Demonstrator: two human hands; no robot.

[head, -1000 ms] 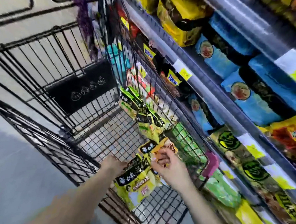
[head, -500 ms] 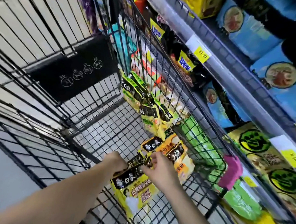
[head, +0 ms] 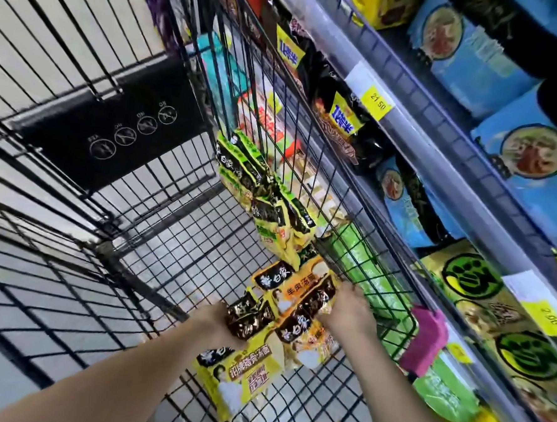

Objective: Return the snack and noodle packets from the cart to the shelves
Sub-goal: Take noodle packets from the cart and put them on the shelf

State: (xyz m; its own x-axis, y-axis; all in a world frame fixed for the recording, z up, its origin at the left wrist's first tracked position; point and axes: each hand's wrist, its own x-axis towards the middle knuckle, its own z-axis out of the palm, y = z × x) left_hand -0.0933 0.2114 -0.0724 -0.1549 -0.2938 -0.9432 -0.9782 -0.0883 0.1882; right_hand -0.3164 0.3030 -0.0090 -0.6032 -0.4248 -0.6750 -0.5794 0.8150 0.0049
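Low in the middle of the frame, the left grip (head: 219, 323) is curled round the dark top edge of a yellow packet (head: 241, 375), which hangs below it over the mesh floor of the cart (head: 136, 280). Just right of it, the right grip (head: 349, 309) holds the right side of the orange packets (head: 298, 290), which overlap and touch the yellow one; its fingertips are hidden behind them. Above both, in mid-frame, green packets (head: 270, 210) lean in a row against the cart's right wire wall. Beyond that wall, along the right of the frame, runs the shelf (head: 406, 120), with blue packets (head: 534, 167) above and a yellow price tag (head: 378, 101) on its rail. A black panel (head: 113, 125) sits at the cart's far end, left of centre.
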